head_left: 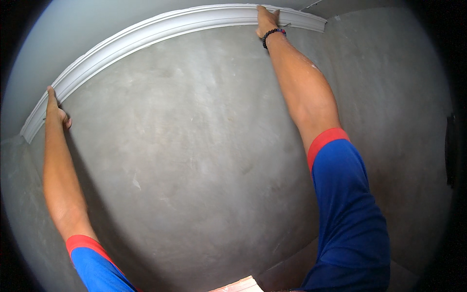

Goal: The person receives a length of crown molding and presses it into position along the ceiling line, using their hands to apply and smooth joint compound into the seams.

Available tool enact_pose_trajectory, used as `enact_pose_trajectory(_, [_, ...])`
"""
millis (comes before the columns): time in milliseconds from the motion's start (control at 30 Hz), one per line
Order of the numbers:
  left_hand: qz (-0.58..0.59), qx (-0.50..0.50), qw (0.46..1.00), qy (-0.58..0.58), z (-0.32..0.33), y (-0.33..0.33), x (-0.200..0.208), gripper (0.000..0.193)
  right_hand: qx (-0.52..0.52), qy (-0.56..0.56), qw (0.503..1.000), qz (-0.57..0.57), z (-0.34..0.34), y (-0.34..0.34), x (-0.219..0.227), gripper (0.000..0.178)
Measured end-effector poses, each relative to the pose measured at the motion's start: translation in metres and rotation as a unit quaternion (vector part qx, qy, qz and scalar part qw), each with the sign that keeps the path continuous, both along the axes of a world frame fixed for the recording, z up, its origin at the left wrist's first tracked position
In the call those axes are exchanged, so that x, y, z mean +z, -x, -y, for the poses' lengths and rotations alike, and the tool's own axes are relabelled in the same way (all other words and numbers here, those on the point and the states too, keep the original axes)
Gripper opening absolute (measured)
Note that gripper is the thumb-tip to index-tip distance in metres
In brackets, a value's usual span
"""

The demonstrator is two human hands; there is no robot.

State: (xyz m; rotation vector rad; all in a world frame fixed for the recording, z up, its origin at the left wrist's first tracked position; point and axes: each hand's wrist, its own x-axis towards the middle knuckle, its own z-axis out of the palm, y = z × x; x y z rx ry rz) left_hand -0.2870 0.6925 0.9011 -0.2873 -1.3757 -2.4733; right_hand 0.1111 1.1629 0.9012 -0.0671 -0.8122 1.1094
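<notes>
A long white cornice moulding (160, 27) runs along the top of the grey wall, where it meets the ceiling. My left hand (57, 113) holds it near its left end, fingers stretched upward over its face and thumb out to the side. Near the right end, my right hand (267, 22) presses up against the moulding, with a dark bead bracelet (273, 35) on the wrist. Both arms are raised, in blue sleeves with red cuffs. A thin dark nail-like piece (287, 25) sticks out of the moulding just right of my right hand.
The bare grey plaster wall (194, 136) fills most of the view, with corners at left and right. Above is the pale ceiling (63, 44). A light reddish board-like edge (238, 285) shows at the bottom, and a dark object (450, 151) at the far right.
</notes>
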Motion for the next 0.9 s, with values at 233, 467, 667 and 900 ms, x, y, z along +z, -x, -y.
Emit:
enact_pose_trajectory(233, [-0.020, 0.057, 0.997, -0.046, -0.012, 0.011, 0.013, 0.122, -0.002, -0.055, 0.997, 0.049, -0.012, -0.008, 0.010, 0.102])
enact_pose_trajectory(467, [-0.070, 0.050, 0.995, -0.043, -0.013, 0.011, 0.001, 0.116, -0.006, -0.055, 0.992, 0.112, 0.002, -0.017, 0.014, 0.079])
enact_pose_trajectory(667, [-0.098, 0.028, 0.994, 0.032, -0.007, 0.007, -0.004, 0.115, -0.051, -0.073, 0.978, 0.188, -0.004, -0.026, 0.015, 0.091])
enact_pose_trajectory(900, [-0.121, 0.035, 0.989, 0.076, 0.002, -0.004, -0.006, 0.114, -0.181, -0.061, 0.956, 0.223, -0.036, -0.027, 0.008, 0.089])
